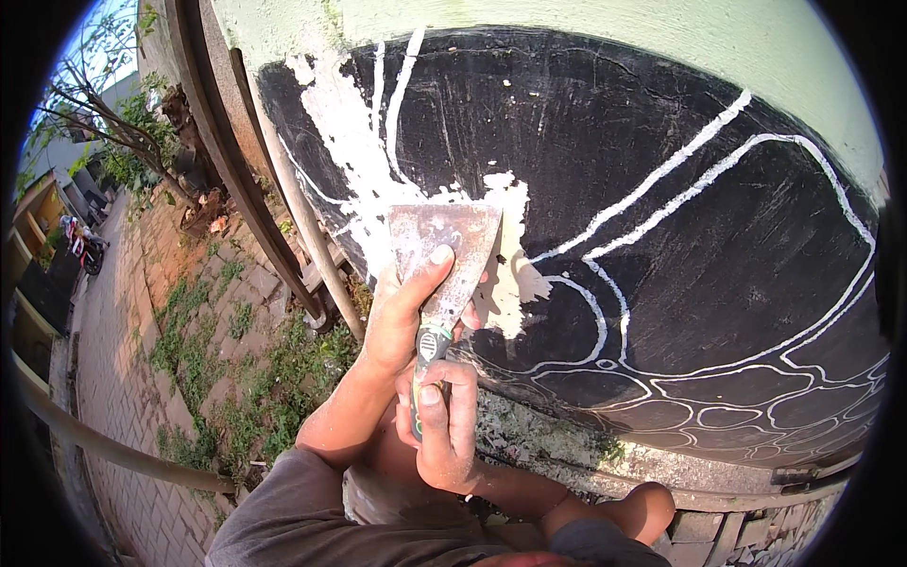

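Metal scraper, handle in right hand

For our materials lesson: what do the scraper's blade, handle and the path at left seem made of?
Blade: probably steel, dull, with rust-like blotches.
Handle: likely plastic or rubber, smooth-looking, dark with green trim.
Path: seemingly matte brick or concrete pavers, given the joints.

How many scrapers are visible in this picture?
1: the scraper, in front of the painted wall, its handle in the right hand, the left hand on its blade. No other is visible.
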Tool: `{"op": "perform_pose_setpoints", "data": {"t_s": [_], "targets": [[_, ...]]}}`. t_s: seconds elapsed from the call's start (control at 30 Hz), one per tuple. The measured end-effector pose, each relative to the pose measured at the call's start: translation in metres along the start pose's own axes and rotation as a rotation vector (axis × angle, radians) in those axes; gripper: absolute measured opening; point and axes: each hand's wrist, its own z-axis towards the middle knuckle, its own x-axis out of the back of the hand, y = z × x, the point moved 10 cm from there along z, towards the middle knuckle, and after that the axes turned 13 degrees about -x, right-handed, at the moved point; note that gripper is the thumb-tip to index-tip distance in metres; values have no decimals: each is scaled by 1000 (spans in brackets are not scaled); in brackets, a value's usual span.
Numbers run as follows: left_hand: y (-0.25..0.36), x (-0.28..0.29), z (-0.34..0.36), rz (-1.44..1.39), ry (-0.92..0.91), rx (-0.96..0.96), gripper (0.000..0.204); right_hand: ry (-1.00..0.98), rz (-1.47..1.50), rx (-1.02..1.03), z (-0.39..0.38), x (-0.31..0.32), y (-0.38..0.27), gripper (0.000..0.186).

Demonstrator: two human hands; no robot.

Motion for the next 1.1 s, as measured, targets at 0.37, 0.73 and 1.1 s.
{"op": "perform_pose_setpoints", "data": {"t_s": [0.37,0.73,1.1], "targets": [[14,7,15,35,13,-45,38,86,-16,-18,10,-6,2,13],[29,-7,27,-33,-84,18,40,155,-250,147,19,-17,-20,15],[19,-8,24,19,-119,-3,49,174,-293,64,13,-1,-12,17]]}}
